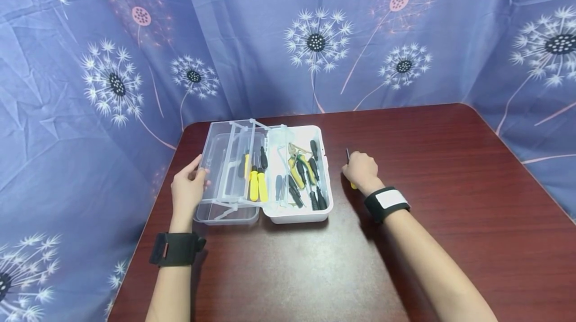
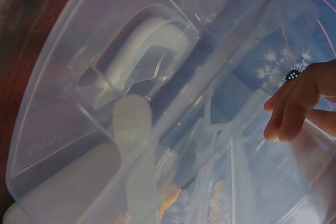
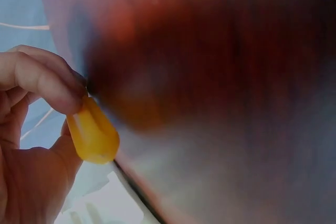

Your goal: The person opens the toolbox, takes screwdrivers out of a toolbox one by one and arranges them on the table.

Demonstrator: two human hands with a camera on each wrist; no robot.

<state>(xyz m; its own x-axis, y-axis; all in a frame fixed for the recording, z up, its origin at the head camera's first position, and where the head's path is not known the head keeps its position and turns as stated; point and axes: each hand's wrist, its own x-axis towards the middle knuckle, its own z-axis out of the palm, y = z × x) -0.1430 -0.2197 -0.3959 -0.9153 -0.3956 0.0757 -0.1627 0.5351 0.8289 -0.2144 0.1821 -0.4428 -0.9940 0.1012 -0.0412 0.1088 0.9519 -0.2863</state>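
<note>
An open plastic toolbox [image 1: 324, 209] sits on the dark red table [image 1: 450, 187], its clear lid [image 1: 225, 172] swung out to the left. Inside lie several yellow and black screwdrivers [image 1: 258, 184] and pliers [image 1: 297, 164]. My left hand [image 1: 189, 189] rests against the lid's left side, fingers [image 2: 286, 114] touching the clear plastic [image 2: 131, 103]. Just right of the box, my right hand [image 1: 360, 169] grips a yellow-handled screwdriver [image 1: 350, 169]; its dark shaft pokes out beyond the knuckles. In the right wrist view the yellow handle [image 3: 94, 135] sits between curled fingers [image 3: 37, 80].
Blue dandelion-print cloth [image 1: 315, 42] hangs behind and on both sides of the table. The table's right edge [image 1: 535, 182] and left edge [image 1: 153, 212] lie close to the cloth. Bare wood stretches right of the right hand and in front of the box.
</note>
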